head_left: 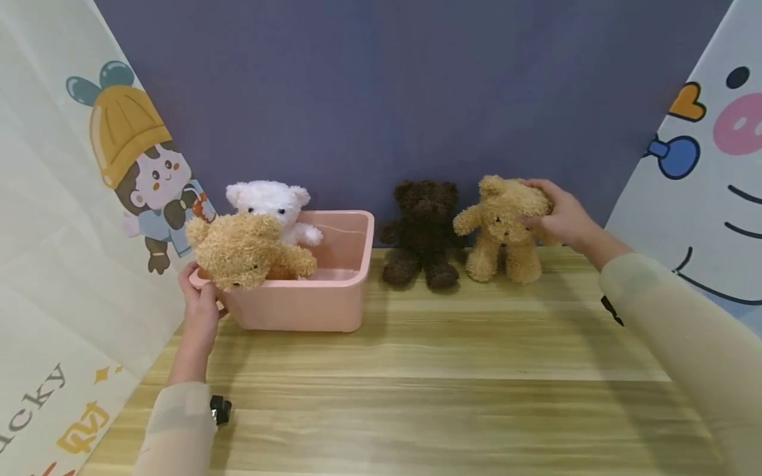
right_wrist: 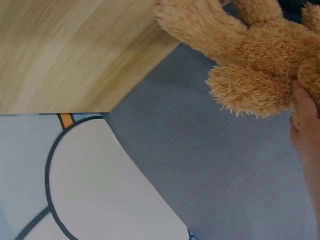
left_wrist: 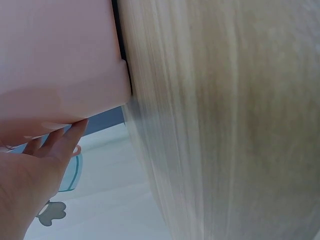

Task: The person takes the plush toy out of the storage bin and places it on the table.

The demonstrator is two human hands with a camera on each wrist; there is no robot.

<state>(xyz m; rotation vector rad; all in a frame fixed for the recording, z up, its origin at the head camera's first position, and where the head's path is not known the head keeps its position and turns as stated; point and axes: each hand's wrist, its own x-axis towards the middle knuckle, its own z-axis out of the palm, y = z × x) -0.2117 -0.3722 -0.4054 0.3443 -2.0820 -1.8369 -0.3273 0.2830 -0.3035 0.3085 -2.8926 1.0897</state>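
Note:
At the left, my left hand (head_left: 200,307) grips the left end of a pink plastic bin (head_left: 297,307); in the left wrist view its fingers (left_wrist: 65,142) touch the bin's wall. A light brown teddy bear (head_left: 241,248) leans over the bin's front rim, and a white teddy bear (head_left: 270,198) sits behind it in the bin. Over on the right, my right hand (head_left: 562,215) holds another light brown teddy bear (head_left: 506,225) by the side of its head. This bear is upright; whether its feet bear on the table cannot be told.
A dark brown teddy bear (head_left: 423,231) sits between the bin and the held bear, against a grey-blue backdrop (head_left: 405,99). The wood-grain table (head_left: 417,396) reaches toward the front. Printed white sheets (head_left: 47,198) flank the left and right sides.

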